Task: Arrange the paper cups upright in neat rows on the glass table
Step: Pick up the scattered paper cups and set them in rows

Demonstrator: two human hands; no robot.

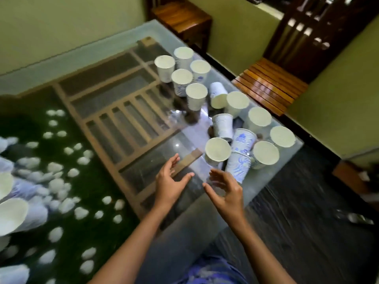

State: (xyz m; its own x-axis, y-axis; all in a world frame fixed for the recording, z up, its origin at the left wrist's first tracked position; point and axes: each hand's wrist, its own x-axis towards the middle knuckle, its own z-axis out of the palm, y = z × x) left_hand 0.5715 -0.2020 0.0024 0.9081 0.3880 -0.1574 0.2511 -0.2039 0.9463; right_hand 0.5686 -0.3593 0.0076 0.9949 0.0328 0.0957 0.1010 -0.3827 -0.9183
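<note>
- Fingers [174,160] of both my hands are spread and lightly curved, pinching nothing. My palms face each other above the near part of the glass table [67,58].
- My left hand [168,181] hovers just short of the nearest upright cup [218,149].
- My right hand [227,189] has its fingertips just beside a blue-printed cup [238,168], and I cannot tell whether they touch it.
- At my far left, some blurred cups [12,214] sit by a dark green patch [82,181] dotted with white spots.
- The blue-printed cup leans against a second printed cup [244,140] right behind it. Both are tilted rather than standing straight.
- Just beyond those, a tipped cup [222,127] lies on its side on the glass.
- Along the table's right edge, a row of four cups [259,117] stands upright, the cups close together, with the nearest of them just beside the printed pair.
- Farther on, another tipped cup [218,97] lies with its mouth towards me, touching the farthest cup of that row.
- Beyond it, a far cluster of five cups [181,80] stands upright and packed tight, though not in a straight line.
- Under the glass a wooden frame [114,111] with slats shows through.
- Past the table's right edge, wooden stools [268,85] stand against a green wall.
</note>
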